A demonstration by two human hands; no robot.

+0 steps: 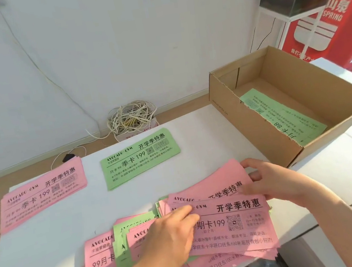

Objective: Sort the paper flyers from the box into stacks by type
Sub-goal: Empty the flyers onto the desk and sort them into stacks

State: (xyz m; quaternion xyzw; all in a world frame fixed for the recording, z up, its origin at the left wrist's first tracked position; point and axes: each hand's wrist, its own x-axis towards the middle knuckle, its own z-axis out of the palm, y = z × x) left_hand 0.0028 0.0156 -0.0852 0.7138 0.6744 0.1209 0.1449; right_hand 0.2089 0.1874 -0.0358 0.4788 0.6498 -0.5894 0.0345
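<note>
Head view, pile: the unsorted pile point(211, 239) of pink and green flyers lies fanned and overlapping on the surface point(79, 214) right in front of you.
Sorted so far: a pink stack point(41, 195) sits far left and a green stack point(139, 158) just beside it, both well apart from the pile.
Box: the box point(261, 133) stands at the right with one green flyer point(283, 115) left inside.
Left hand: your left hand point(172, 241) lies on the pile, fingers stretched flat and gripping nothing.
Right hand: your right hand point(271, 180) pinches the right edge of a pink flyer point(219, 177) near the pile's top.
Handling: the sheets look thin, light and floppy, so they probably slide over each other and crease easily.
Where to hold: take a free short edge or corner between thumb and fingers, and pin the neighbours flat so only one sheet lifts.
</note>
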